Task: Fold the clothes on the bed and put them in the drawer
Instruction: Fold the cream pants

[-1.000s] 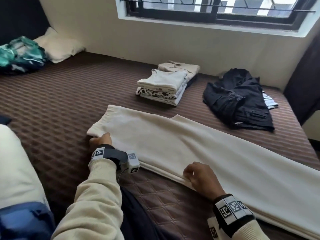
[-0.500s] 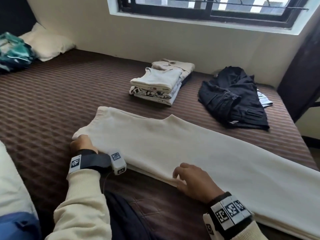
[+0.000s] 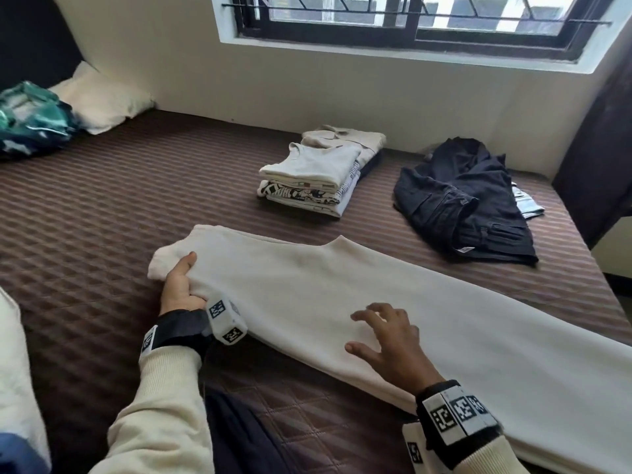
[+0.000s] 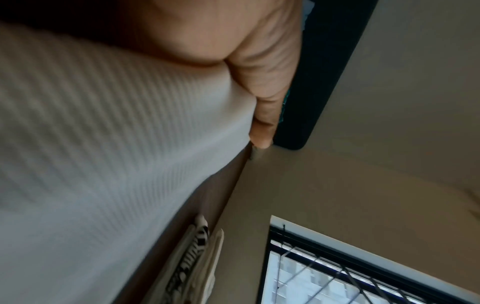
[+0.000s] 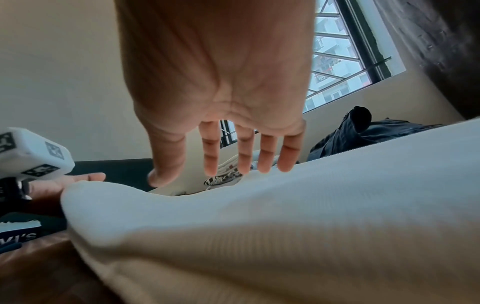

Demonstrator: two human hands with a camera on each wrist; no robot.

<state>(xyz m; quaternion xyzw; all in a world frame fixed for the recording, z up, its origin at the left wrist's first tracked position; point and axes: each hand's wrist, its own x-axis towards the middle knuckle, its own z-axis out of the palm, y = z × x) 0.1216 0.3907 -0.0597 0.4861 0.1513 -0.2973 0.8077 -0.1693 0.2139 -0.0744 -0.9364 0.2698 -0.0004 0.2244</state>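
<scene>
While my left hand (image 3: 178, 286) grips the waist end of the cream trousers (image 3: 359, 295) on the bed (image 3: 102, 213) to anchor them, my right hand (image 3: 393, 340) hovers above, fingers spread, ready to smooth the fold.

My head camera looks forward and down across the bed (image 3: 102, 206) toward the far window (image 3: 410, 25). Both wrist cameras sit low, almost against the cream trousers (image 4: 91, 164), tilted up at the window (image 5: 337, 61). All three share trousers and folded stack (image 3: 314, 179).
</scene>
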